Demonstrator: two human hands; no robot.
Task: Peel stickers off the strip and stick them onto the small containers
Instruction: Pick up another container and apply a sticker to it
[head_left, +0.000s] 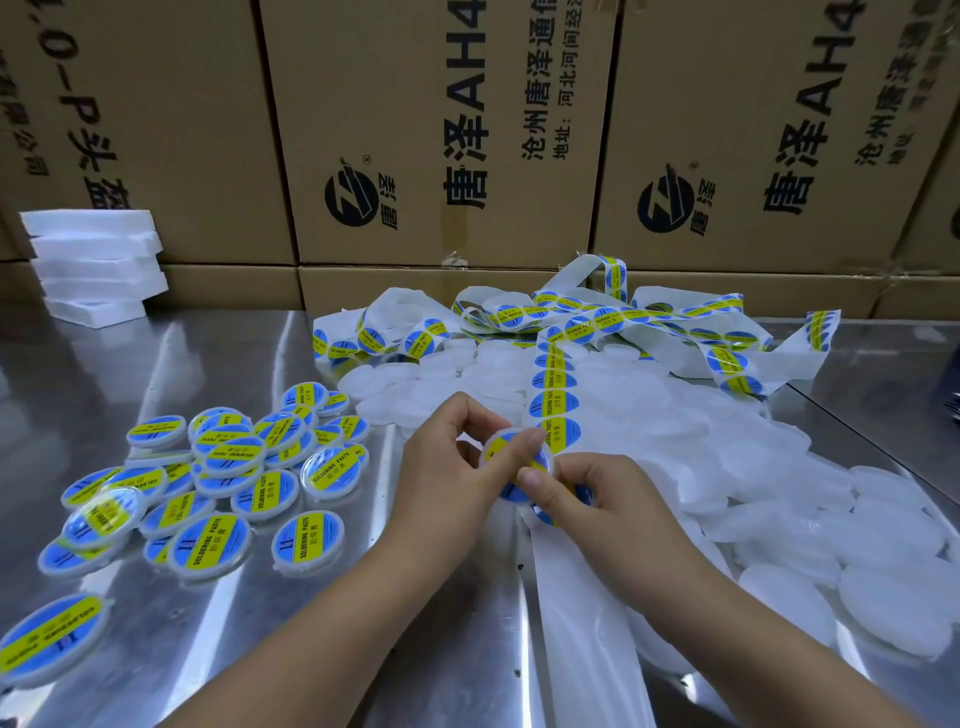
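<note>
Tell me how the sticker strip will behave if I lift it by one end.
The sticker strip probably hangs limp: it already loops and twists over the unlabelled containers. It looks thin and light, likely to drag neighbouring coils along. Its glossy backing may feel slippery against the steel table.

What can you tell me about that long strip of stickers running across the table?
The sticker strip is a pale, glossy backing ribbon carrying round blue stickers with a yellow band. It lies tangled in loops near the cardboard boxes, over the plain white containers, then runs straight toward the hands. The right hand holds its near end; bare backing trails on toward the person.
</note>
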